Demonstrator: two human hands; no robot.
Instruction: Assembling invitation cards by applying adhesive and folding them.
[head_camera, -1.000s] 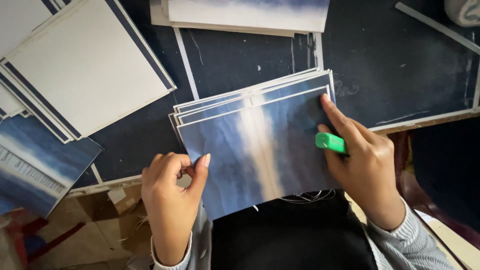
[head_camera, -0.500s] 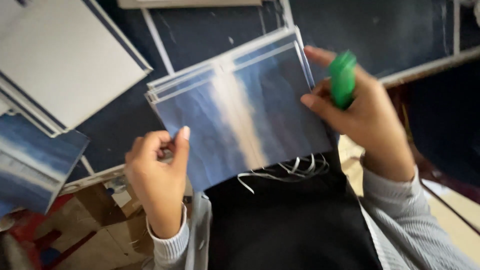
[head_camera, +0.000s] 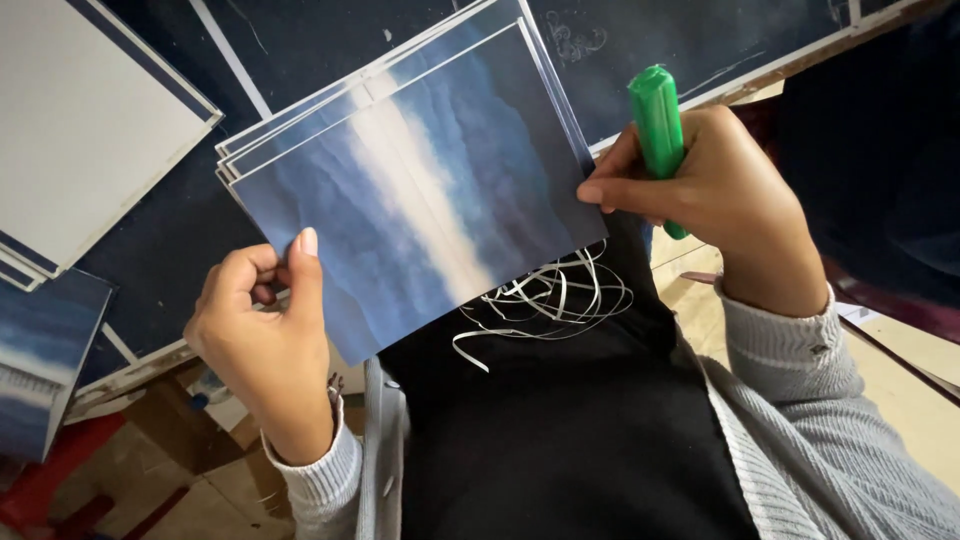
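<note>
Together we hold a stack of blue printed sheets (head_camera: 420, 190) over the dark table (head_camera: 300, 50). Our left hand (head_camera: 262, 345) pinches the stack's lower left corner between thumb and fingers (head_camera: 306, 262). Our right hand (head_camera: 715, 200) grips a green knife (head_camera: 658, 125), fingertips touching the stack's right edge. Thin white paper strips (head_camera: 545, 300) lie just below the stack on black cloth (head_camera: 560, 430). White boards (head_camera: 85, 130) lie left of it.
</note>
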